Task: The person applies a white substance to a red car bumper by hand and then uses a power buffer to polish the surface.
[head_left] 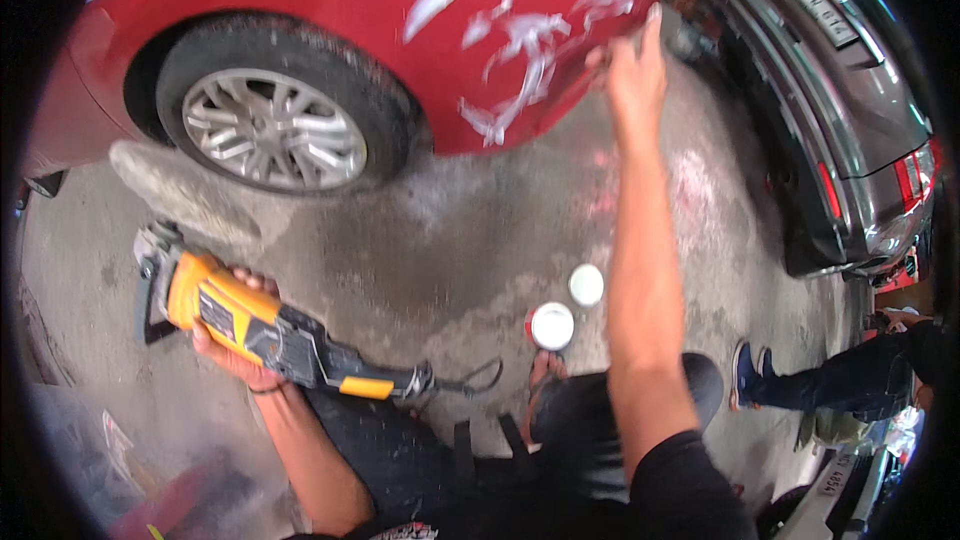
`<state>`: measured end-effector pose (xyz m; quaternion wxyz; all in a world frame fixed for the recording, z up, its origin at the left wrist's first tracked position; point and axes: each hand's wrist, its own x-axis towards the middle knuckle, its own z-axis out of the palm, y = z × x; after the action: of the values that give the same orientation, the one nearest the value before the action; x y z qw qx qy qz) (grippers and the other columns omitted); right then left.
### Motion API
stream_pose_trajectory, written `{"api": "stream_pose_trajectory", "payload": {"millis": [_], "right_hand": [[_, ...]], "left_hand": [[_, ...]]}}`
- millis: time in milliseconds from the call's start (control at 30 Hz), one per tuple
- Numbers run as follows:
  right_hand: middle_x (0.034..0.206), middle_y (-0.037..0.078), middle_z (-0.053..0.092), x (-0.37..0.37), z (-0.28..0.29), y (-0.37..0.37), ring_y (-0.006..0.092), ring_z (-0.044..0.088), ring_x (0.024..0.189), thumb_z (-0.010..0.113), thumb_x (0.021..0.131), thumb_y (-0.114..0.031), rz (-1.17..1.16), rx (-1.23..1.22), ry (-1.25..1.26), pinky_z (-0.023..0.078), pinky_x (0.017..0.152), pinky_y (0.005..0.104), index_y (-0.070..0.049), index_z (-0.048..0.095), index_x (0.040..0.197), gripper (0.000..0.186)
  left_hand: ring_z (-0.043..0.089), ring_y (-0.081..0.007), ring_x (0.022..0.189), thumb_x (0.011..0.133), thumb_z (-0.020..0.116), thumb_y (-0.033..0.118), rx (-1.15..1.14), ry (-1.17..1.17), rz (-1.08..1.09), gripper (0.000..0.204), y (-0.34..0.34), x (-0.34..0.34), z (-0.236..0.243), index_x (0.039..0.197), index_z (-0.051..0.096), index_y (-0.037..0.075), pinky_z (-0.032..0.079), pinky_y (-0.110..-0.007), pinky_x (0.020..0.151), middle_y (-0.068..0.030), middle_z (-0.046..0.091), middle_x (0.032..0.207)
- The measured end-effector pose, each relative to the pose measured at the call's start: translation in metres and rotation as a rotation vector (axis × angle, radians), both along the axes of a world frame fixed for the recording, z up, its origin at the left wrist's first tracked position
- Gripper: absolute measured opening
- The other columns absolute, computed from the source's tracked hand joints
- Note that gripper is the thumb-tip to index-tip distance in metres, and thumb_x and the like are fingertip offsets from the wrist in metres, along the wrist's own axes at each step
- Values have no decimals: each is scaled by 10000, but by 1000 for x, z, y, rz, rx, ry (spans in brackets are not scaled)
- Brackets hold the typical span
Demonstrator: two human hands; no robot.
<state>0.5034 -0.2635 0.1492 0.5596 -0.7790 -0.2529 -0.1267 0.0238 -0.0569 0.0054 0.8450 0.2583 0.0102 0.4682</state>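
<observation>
My left hand (235,345) grips a yellow and black power tool (235,310) low on the left, with a pale fuzzy pad (185,190) at its head, below the wheel (270,125) of a red car. Up at the right end of the car's red panel (470,60), which carries white smeared streaks, my right hand (635,65) reaches with the index finger extended and the others partly bent. It holds nothing visible; whether the fingertip touches the panel is unclear. Two round containers with white tops (552,326) stand on the floor near my foot.
A dark grey car (850,130) stands close on the right. Another person's legs (820,385) in dark trousers and shoes are at the lower right, by part of another vehicle (830,480). The concrete floor (400,280) lies between me and the red car.
</observation>
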Motion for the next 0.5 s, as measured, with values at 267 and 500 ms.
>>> {"api": "stream_pose_trajectory", "payload": {"millis": [267, 500], "right_hand": [[900, 211, 782, -44, -36, -61, 416, 772, 889, 600, 1007, -222, 217, -1176, -617, 626, 849, 535, -223, 664, 1536, 533], [1195, 143, 776, -86, -207, -270, 376, 733, 1127, 679, 967, -146, 646, -1149, -203, 580, 1027, 520, -138, 726, 1378, 413]], "left_hand": [[549, -287, 1215, 885, 852, 523, -72, 10, 7, 937, 1, 1, -3, 1549, 444, 2, 465, -436, 1136, -173, 533, 1318], [550, -291, 1187, 840, 893, 523, -113, -27, -64, 1035, 2, 8, -7, 1564, 389, -19, 459, -438, 1118, -188, 523, 1300]]}}
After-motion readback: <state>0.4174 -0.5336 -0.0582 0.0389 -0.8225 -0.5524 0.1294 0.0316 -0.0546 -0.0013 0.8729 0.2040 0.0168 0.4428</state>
